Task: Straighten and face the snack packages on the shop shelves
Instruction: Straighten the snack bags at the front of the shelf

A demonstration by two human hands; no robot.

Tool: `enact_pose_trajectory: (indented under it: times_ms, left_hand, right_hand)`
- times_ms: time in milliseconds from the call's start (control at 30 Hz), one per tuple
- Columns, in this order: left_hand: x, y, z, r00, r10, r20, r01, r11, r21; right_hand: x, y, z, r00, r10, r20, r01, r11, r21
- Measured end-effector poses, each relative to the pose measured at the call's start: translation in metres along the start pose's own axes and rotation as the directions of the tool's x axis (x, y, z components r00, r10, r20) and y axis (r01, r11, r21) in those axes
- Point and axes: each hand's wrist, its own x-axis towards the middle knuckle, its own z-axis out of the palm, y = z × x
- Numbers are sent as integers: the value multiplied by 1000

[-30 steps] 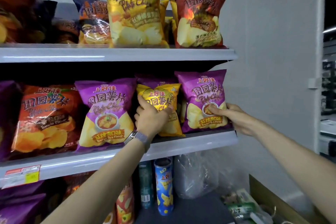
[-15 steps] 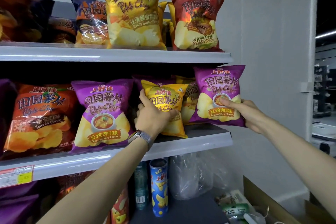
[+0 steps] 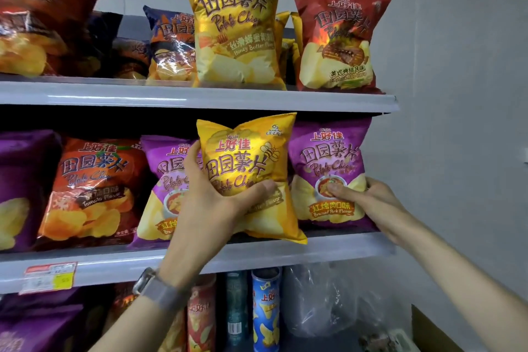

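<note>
My left hand [image 3: 211,203] grips a yellow honey-butter chip bag [image 3: 248,163] and holds it upright just in front of the middle shelf [image 3: 285,254]. My right hand [image 3: 368,200] clasps the lower right of a purple braised-pork chip bag [image 3: 328,163], which stands at the shelf's right end, facing out. A second purple bag [image 3: 163,180] stands behind my left hand, partly hidden. Left of it leans an orange tomato bag [image 3: 91,186].
The top shelf [image 3: 200,97] carries a tall yellow bag [image 3: 234,20], a red barbecue bag [image 3: 337,37] and darker bags to the left. Below the middle shelf stand chip tubes [image 3: 264,311] and a clear plastic bag [image 3: 323,300]. A grey wall [image 3: 457,94] closes the right side.
My left hand has pulled the yellow bag forward and up out of the row. My right hand has set the purple bag back from the shelf's right edge into the end slot.
</note>
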Motion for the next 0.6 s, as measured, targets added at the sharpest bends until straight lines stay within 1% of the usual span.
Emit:
enact_pose_trajectory:
  times_ms: [133,233,300,400,500,533,567,600]
  left_hand:
    - [-8,5,-24,998,-10,-62,6,998,-57]
    - [-8,5,-40,992,-15,-129,3,995,-97]
    - [-8,3,-50,987,-11,-161,-7,994,-109]
    - [-10,-1,-56,985,-18,-174,7,998,-62]
    - [-13,-4,-51,989,8,-150,-5,1000,19]
    - [-15,-3,-46,992,13,-128,-7,999,46]
    - [-17,-2,-39,994,20,-110,-12,997,70]
    - [-18,-1,-32,995,27,-92,-19,996,90]
  right_hand:
    - [10,0,37,997,-45,66,44,999,22]
    - [14,3,64,994,-53,100,55,998,-25]
    - [18,8,75,989,-34,141,47,995,-91]
    - [21,9,80,981,-12,195,44,987,-157]
    - [19,7,78,972,22,235,16,988,-156]
    - [16,6,78,975,24,219,14,985,-171]
    - [13,6,78,987,19,161,13,980,-198]
    - [12,8,77,998,-11,65,26,970,-242]
